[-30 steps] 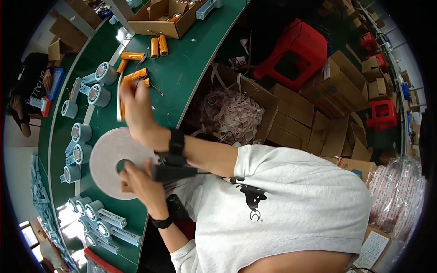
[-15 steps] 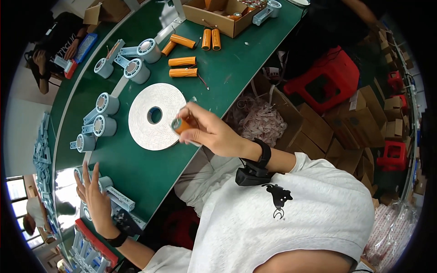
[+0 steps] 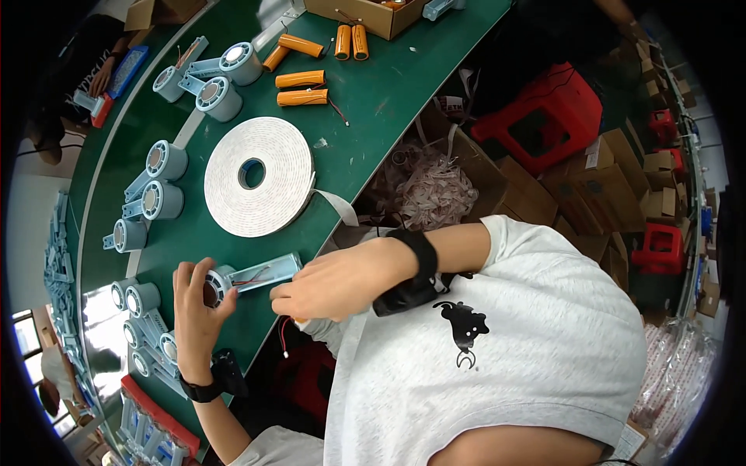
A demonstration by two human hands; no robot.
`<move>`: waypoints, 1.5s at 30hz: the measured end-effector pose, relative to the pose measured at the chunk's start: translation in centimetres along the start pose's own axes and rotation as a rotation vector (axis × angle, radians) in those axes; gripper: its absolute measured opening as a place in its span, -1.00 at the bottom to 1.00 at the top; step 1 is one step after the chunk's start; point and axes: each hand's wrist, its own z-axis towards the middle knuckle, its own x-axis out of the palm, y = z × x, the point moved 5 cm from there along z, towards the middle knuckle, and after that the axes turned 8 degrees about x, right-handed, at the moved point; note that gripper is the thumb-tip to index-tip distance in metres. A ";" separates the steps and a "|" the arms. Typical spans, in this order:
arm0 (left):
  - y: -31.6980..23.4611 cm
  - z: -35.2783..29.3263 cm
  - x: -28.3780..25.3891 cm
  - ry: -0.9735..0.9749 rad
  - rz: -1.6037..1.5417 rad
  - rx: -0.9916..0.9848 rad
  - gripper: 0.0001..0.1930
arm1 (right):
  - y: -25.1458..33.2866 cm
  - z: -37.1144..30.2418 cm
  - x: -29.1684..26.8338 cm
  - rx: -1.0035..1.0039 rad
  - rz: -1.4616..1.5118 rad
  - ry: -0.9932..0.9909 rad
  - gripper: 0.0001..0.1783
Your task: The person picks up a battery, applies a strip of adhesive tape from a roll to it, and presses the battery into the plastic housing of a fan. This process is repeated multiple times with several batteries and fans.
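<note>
My left hand (image 3: pixel 197 311) grips the round head of a light blue handheld fan (image 3: pixel 264 272), thumb and fingers around it. The fan's hollow handle points right, its inside facing up with thin red and dark wires in it. My right hand (image 3: pixel 334 283), back up, is closed beside the handle's end; whether it touches the handle I cannot tell. Under its fingers a sliver of an orange battery shows, the rest hidden, and its red lead (image 3: pixel 283 338) with a white plug hangs below. A large roll of white double-sided tape (image 3: pixel 225 179) lies beyond both hands, its loose end over the table edge.
Several orange batteries (image 3: pixel 301 97) lie on the green table (image 3: pixel 373 116) below a cardboard box (image 3: pixel 373 19). More blue fans (image 3: pixel 163 199) stand along the left. A red stool (image 3: pixel 575 101) and a carton of tape scraps (image 3: pixel 439 194) are right of the table; a co-worker sits far left.
My left hand, open before, now holds a fan brought in front of me. My right hand has come down and nearer with the battery. The whole view has shifted slightly.
</note>
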 end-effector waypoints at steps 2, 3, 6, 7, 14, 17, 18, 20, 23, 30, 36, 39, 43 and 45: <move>-0.7 -0.2 1.0 -0.044 -0.244 -0.100 -0.73 | 1.4 -2.5 -2.6 -0.040 0.057 -0.208 -0.80; -0.3 -0.4 1.4 -0.051 -0.256 -0.099 -0.73 | 1.9 -3.2 -3.5 -0.059 0.082 -0.315 -0.81; -0.4 -1.3 1.9 -0.223 -0.086 0.284 -0.80 | 0.5 -2.3 -1.0 -0.026 0.088 -0.217 -0.82; -0.5 -1.5 2.3 -0.230 -0.095 0.282 -0.80 | 0.4 -2.1 -0.6 -0.012 0.096 -0.173 -0.82; -2.4 -1.8 2.0 -0.425 0.327 0.215 -0.90 | 0.2 -2.1 0.3 0.011 0.069 -0.165 -0.80; -2.1 -1.7 2.0 -0.229 0.231 0.329 -0.91 | 0.2 -1.7 0.5 0.012 -0.038 -0.155 -0.81; -2.4 -1.6 2.1 -0.130 0.182 0.382 -0.92 | 0.2 -1.7 0.6 0.009 -0.097 -0.149 -0.82; -3.2 -1.6 1.6 -0.105 0.244 0.370 -0.92 | 0.3 -1.9 0.3 0.006 -0.157 -0.145 -0.84; -3.3 -1.8 1.5 -0.057 0.363 0.341 -0.91 | 0.0 -2.1 -0.5 0.059 -0.180 -0.021 -0.80; -1.0 -2.9 2.7 -0.368 -0.192 0.154 -0.85 | -0.3 -4.3 -5.1 -0.250 0.342 -0.773 -0.67; -1.1 -2.5 3.0 -0.420 -0.187 0.145 -0.81 | 0.0 -0.3 -3.9 -0.106 0.602 -0.842 -0.73; -1.0 -2.8 3.0 -0.443 -0.150 0.145 -0.80 | 0.7 0.1 -3.2 -0.157 0.413 -0.888 -0.75; -1.6 -2.7 2.8 -0.450 -0.101 0.169 -0.80 | 1.8 0.2 -2.7 -0.222 0.069 -0.952 -0.76; -1.5 -2.8 2.8 -0.443 -0.133 0.135 -0.79 | 2.2 0.2 -2.7 -0.265 0.018 -0.978 -0.77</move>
